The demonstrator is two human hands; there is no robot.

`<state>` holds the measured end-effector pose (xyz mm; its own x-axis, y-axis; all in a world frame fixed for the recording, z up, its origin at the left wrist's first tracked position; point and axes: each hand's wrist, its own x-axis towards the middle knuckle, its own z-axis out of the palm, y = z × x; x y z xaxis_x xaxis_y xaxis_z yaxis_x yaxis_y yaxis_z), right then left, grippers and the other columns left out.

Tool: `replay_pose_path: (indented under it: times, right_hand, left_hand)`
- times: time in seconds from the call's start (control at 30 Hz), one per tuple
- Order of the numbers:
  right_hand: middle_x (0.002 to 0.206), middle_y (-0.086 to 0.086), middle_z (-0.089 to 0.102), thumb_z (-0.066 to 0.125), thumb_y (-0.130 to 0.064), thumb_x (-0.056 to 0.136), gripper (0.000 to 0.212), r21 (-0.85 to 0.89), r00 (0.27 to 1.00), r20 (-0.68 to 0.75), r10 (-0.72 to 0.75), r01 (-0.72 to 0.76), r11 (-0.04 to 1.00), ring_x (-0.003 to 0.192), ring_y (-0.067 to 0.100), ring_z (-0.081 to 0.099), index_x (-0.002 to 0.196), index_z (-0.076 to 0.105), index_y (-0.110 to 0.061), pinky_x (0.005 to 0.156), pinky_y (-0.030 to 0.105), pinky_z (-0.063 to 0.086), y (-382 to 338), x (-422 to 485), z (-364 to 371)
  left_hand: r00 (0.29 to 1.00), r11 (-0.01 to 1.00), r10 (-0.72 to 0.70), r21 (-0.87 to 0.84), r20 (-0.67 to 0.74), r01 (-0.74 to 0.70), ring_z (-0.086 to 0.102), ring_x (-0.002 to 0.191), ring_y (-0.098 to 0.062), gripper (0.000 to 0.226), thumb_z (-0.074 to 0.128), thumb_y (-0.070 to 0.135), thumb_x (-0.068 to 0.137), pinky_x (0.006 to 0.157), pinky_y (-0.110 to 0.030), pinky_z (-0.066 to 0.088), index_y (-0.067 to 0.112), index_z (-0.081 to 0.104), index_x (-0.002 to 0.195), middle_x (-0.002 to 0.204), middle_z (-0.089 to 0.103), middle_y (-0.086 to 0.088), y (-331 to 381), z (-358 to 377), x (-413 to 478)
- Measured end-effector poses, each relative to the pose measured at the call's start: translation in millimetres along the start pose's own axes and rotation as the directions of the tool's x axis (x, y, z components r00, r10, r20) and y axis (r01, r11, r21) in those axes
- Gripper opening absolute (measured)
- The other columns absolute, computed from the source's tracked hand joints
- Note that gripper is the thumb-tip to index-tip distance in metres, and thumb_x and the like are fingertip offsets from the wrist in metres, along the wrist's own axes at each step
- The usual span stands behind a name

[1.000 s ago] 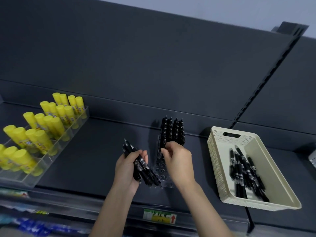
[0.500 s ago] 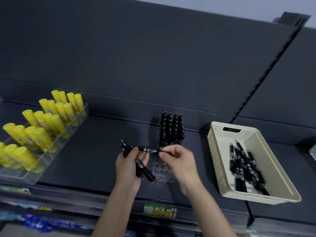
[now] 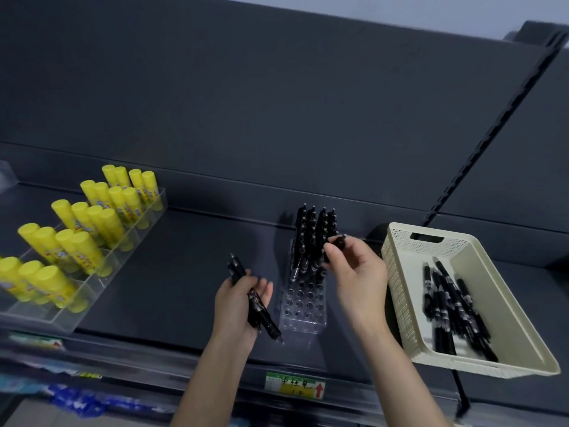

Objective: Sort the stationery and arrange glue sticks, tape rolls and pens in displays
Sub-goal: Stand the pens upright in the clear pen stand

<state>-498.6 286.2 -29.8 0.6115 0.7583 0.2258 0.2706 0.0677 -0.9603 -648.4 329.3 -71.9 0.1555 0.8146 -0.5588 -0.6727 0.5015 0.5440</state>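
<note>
My left hand (image 3: 238, 303) grips a bundle of black pens (image 3: 255, 303) just left of a clear pen holder (image 3: 303, 309) on the dark shelf. The holder's rear holes carry several upright black pens (image 3: 314, 238); its front holes stand bare. My right hand (image 3: 354, 272) pinches a single black pen (image 3: 338, 241) above the holder's right side, next to the standing pens. Most of that pen is hidden behind the fingers.
A cream perforated basket (image 3: 397, 288) with several loose black pens (image 3: 449, 303) sits at the right. A clear tiered tray (image 3: 92, 282) of yellow glue sticks (image 3: 83, 223) stands at the left. A price label (image 3: 295, 385) marks the shelf's front edge.
My right hand has pulled one pen out of the left hand's bundle and lifted it up and right, over the holder. My left hand keeps the remaining pens.
</note>
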Motion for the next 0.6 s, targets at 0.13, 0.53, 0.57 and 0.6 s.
replay_pose_path:
  times: [0.13, 0.53, 0.57, 0.6]
  right_hand:
    - [0.082, -0.004, 0.069, 0.068, -0.016, 0.086, 0.007, -0.146, 0.996, 0.065, -0.057, 0.066, 0.987, 0.077, 0.011, 0.065, 0.089, 0.07, -0.023, 0.075, 0.031, 0.056, 8, 0, 10]
    - [0.077, 0.005, 0.066, 0.068, -0.021, 0.086, 0.013, -0.402, 0.974, 0.193, -0.118, 0.189, 0.896, 0.071, 0.02, 0.061, 0.088, 0.069, -0.008, 0.067, 0.032, 0.05, 23, -2, 25]
    - [0.078, 0.005, 0.066, 0.069, -0.021, 0.086, 0.013, -0.409, 0.977, 0.189, -0.101, 0.172, 0.896, 0.072, 0.021, 0.062, 0.089, 0.068, -0.008, 0.067, 0.031, 0.051, 23, -2, 25]
    - [0.079, 0.006, 0.066, 0.069, -0.021, 0.085, 0.014, -0.415, 0.979, 0.186, -0.085, 0.157, 0.896, 0.073, 0.021, 0.063, 0.089, 0.068, -0.007, 0.068, 0.031, 0.051, 23, -3, 24]
  left_hand:
    - [1.0, 1.0, 0.022, 0.016, 0.008, -0.022, 0.066, 0.083, -0.021, 0.01, 0.055, -0.007, 0.09, 0.079, -0.034, 0.055, 0.001, 0.056, 0.096, 0.094, 0.058, -0.017, 1, -2, -1]
    - [0.999, 0.999, 0.049, 0.011, -0.002, -0.049, 0.072, 0.088, -0.021, 0.021, 0.061, 0.001, 0.089, 0.073, -0.027, 0.055, -0.006, 0.06, 0.109, 0.101, 0.07, -0.019, 4, -9, -2]
    - [0.999, 0.999, 0.049, 0.01, 0.001, -0.049, 0.072, 0.09, -0.021, 0.021, 0.061, 0.001, 0.089, 0.072, -0.026, 0.055, -0.006, 0.061, 0.109, 0.102, 0.07, -0.018, 5, -10, -2]
    - [0.999, 0.999, 0.048, 0.01, 0.003, -0.048, 0.071, 0.091, -0.021, 0.021, 0.061, 0.002, 0.089, 0.072, -0.025, 0.056, -0.006, 0.061, 0.109, 0.103, 0.07, -0.018, 5, -11, -3]
